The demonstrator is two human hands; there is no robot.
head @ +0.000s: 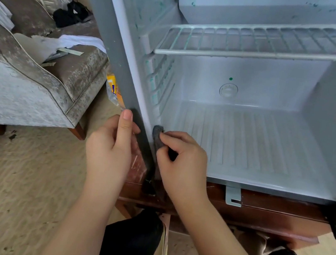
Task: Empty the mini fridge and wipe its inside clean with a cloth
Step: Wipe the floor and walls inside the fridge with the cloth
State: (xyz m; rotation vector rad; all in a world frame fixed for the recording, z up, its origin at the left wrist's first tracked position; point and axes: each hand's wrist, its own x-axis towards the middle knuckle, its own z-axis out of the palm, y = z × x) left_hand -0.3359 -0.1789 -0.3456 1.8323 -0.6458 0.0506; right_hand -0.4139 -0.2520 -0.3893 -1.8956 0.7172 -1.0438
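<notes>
Right hand (181, 160) pinches a dark grey cloth (157, 135) between thumb and curled fingers. Cloth is pressed into the lower left front corner of the mini fridge (267, 83), where side wall meets ribbed floor. Left hand (111, 147) wraps the cabinet's left front edge, thumb up along it, fingers curled round, likely steadying.

Step in hand, by my reading: wiping the corner and frame line. To do it well:
- Work the cloth up the left wall, where green specks (157, 1) cluster thickest.
- Follow the floor ribs front to back, not across, so grime lifts out of the grooves.
- Refold to a fresh face when soiled.
- Brace firmly so the fridge does not shift on its wooden stand (270, 212).

Contents: cabinet holds only one white wire shelf (262, 45), bare. Upper compartment is too cropped to judge. Emptying looks done; wiping is under way.
</notes>
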